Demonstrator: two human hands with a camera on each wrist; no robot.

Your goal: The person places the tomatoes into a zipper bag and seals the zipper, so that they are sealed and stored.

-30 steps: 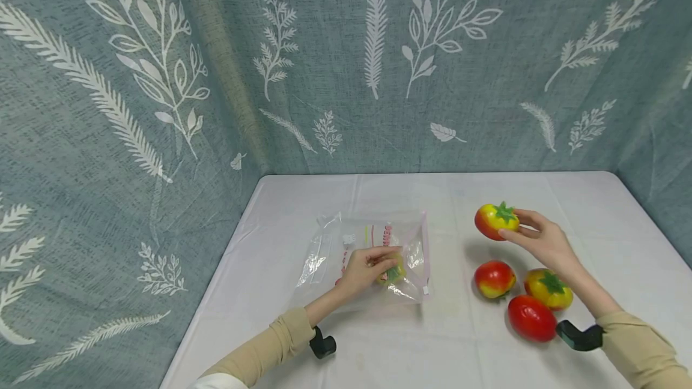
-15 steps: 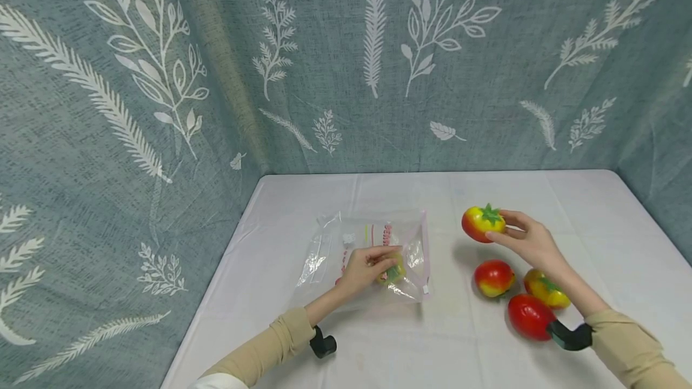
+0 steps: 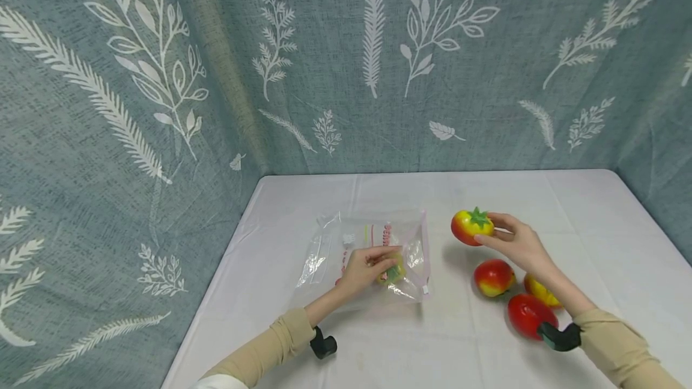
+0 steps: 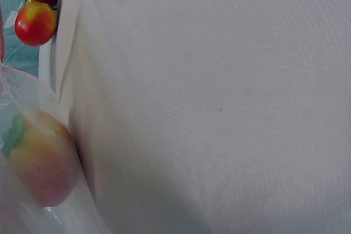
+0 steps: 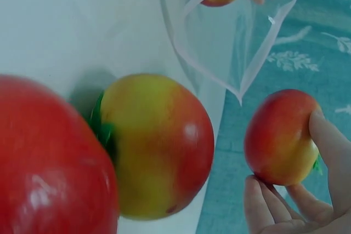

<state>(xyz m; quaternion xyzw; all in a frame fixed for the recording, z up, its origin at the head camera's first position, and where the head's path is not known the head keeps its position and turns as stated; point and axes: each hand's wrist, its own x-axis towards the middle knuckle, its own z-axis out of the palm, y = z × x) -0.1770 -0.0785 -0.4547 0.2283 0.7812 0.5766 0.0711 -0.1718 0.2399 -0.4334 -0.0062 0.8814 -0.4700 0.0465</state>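
The tomato point(image 3: 471, 226) in the right hand point(image 3: 516, 245) has travelled left over the last second, from above the loose fruit toward the mouth of the plastic bag point(image 3: 373, 254); it is off the table, fingertips pinching it from the right side with its green stalk up, and it now sits near the bag's pink-edged opening but not yet inside or touching it. The right wrist view shows the same fruit point(image 5: 281, 136) held between thumb and fingers point(image 5: 329, 141), with the bag's open corner point(image 5: 241, 42) just beyond. The left hand point(image 3: 367, 268) has not shifted: it rests on the bag with fingers curled, pinching the film near the opening, right by a tomato already inside point(image 3: 393, 272), seen through the plastic in the left wrist view point(image 4: 38, 160). So one fruit is bagged, a second appears to be on its way in, and the bag looks to be held steady for it. Three more tomatoes lie on the white tablecloth point(image 3: 486, 341) near the right forearm: a red and yellow one point(image 3: 494, 278), a red one point(image 3: 527, 316) and a yellower one point(image 3: 537, 290) partly hidden behind the wrist. A dark wrist mount point(image 3: 559, 337) shows at the right cuff and another point(image 3: 323, 344) at the left, and a blue-grey curtain with white leaf prints point(image 3: 346, 59) hangs behind the table
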